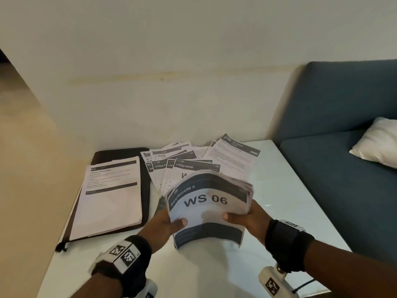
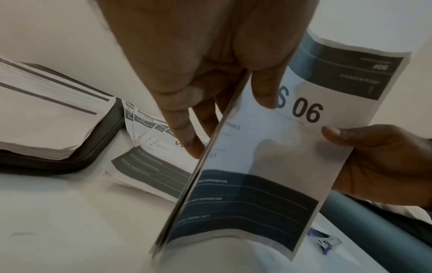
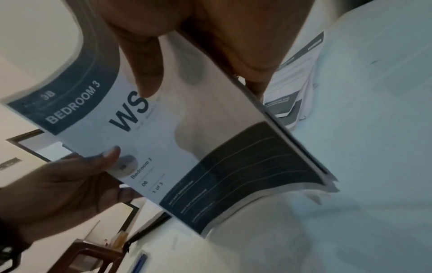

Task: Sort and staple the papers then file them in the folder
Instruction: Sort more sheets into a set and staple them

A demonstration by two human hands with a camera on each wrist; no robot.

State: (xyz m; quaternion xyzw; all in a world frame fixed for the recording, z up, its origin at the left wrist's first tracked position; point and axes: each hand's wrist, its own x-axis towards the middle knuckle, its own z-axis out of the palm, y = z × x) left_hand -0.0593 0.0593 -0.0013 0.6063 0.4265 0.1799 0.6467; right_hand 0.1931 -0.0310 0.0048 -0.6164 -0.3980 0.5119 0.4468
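I hold a thick stack of printed papers (image 1: pixel 206 203) above the white table, its top sheet reading "BEDROOM 3, WS 06". My left hand (image 1: pixel 167 226) grips the stack's left edge, thumb on top. My right hand (image 1: pixel 242 218) grips its right edge the same way. The stack (image 2: pixel 257 166) bows, and its lower edge curls toward me (image 3: pixel 210 147). Several loose sheets (image 1: pixel 184 164) marked "LIVING ROOM" lie fanned out behind it. A black folder (image 1: pixel 120 153) lies open at the left with a pile of papers (image 1: pixel 111 194) on it. A small blue stapler (image 2: pixel 323 242) lies on the table near my right wrist.
The white table (image 1: pixel 279 190) stands against a cream wall. A blue sofa (image 1: pixel 343 168) with a white cushion (image 1: pixel 378 143) adjoins its right side. More sheets (image 1: pixel 234 153) lie at the back of the table.
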